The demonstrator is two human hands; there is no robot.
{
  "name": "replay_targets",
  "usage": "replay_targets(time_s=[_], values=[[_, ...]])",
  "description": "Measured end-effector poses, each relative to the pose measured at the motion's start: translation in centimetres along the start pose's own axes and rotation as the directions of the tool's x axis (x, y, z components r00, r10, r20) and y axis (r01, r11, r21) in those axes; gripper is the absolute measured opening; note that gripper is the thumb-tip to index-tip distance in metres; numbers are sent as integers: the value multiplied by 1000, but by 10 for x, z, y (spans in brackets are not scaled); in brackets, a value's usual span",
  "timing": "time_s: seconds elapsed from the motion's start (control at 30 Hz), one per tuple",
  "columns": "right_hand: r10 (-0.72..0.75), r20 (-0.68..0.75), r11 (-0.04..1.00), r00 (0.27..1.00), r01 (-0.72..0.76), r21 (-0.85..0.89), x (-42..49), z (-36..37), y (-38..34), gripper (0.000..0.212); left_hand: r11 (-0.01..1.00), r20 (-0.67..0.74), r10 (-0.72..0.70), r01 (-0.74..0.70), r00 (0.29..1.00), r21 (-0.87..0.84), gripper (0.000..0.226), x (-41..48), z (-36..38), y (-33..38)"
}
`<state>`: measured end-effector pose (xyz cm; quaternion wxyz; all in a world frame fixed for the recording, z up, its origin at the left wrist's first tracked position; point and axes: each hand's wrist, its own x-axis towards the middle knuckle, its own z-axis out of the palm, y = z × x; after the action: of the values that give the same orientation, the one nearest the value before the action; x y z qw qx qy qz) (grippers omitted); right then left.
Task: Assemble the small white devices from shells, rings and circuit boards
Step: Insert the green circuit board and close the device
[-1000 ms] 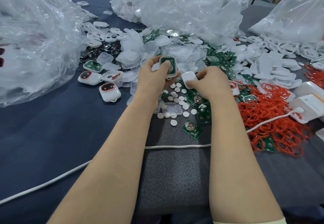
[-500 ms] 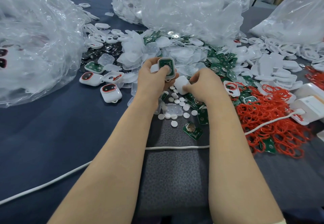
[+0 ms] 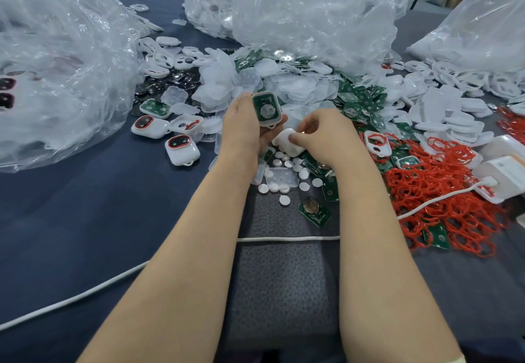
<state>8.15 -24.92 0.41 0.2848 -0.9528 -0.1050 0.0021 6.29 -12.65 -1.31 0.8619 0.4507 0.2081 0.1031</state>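
My left hand (image 3: 243,126) holds a white shell half with a green circuit board (image 3: 266,109) seated in it, board face toward me. My right hand (image 3: 324,135) pinches a plain white shell cover (image 3: 287,142) just below and right of it, the two parts nearly touching. Under my hands lie loose white discs (image 3: 284,180) and green circuit boards (image 3: 314,210). Red rings (image 3: 443,192) are heaped to the right. Two closed white devices (image 3: 181,149) with red-rimmed windows sit to the left.
Big clear plastic bags stand at the left (image 3: 56,64), back middle (image 3: 284,7) and back right (image 3: 483,21). Piles of white shells (image 3: 443,106) and clear covers (image 3: 227,87) spread behind my hands. A white cable (image 3: 284,239) crosses under my forearms. A white box (image 3: 508,169) sits far right.
My right hand has brought the white cover left and down toward the board-filled shell. My left hand has tilted that shell a little; its thumb is off the board now.
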Motion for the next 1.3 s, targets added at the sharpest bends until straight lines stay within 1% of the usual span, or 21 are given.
replay_targets(time_s=[0.1,0.2,0.27,0.33,0.4,0.47,0.53,0.57,0.6,0.67,0.7,0.73,0.77,0.97,1.13,1.23,1.3], values=[[-15,31,997,999,17,-71,-2,3,-6,27,1000,4,4,-3,1000,-25,28,0,-1,0],[-30,63,984,998,40,-172,-4,8,-12,32,999,5,2,-2,1000,-37,26,1,-1,-1],[-1,77,981,997,16,-193,-4,10,-13,36,999,1,3,-3,1000,-44,24,1,-1,0],[5,92,983,996,12,-185,-4,9,-13,30,999,-1,8,-8,1000,-44,24,1,-1,1],[-2,85,991,996,13,-135,-4,4,-11,20,999,-3,11,-11,1000,-39,24,1,-1,0],[-2,42,1000,999,3,-11,-5,-3,-6,18,999,-6,10,-11,1000,-37,24,2,-1,0],[28,-25,976,999,-22,216,-4,-9,0,22,999,-12,18,-18,1000,-32,25,2,-1,0],[54,-48,930,997,-33,365,-4,-10,1,26,999,-15,24,-25,1000,-28,25,2,-1,0],[73,-49,858,996,-38,512,-4,-11,1,31,999,-19,29,-30,999,-22,25,2,0,-1],[79,-18,674,997,-40,738,-4,-10,-4,33,999,-24,39,-39,999,3,26,1,1,-2],[73,-8,602,997,-38,798,-3,-8,-7,26,999,-22,43,-43,999,19,29,1,1,-2],[68,-9,562,998,-31,827,-2,-6,-11,18,998,-18,47,-46,999,34,31,1,1,-3],[65,-17,548,998,-22,836,-1,-4,-13,10,998,-13,49,-48,999,43,32,2,1,-3],[66,-73,586,995,21,810,2,10,-18,5,997,-7,47,-47,999,60,34,0,2,-2],[66,-97,647,993,31,762,5,19,-19,12,995,-3,48,-48,999,82,33,-2,2,-2],[86,-127,704,988,29,710,7,23,-18,12,990,16,83,-84,996,114,24,-5,3,-3],[95,-129,702,987,25,712,8,25,-18,13,978,36,119,-124,992,170,18,-7,3,-5]])
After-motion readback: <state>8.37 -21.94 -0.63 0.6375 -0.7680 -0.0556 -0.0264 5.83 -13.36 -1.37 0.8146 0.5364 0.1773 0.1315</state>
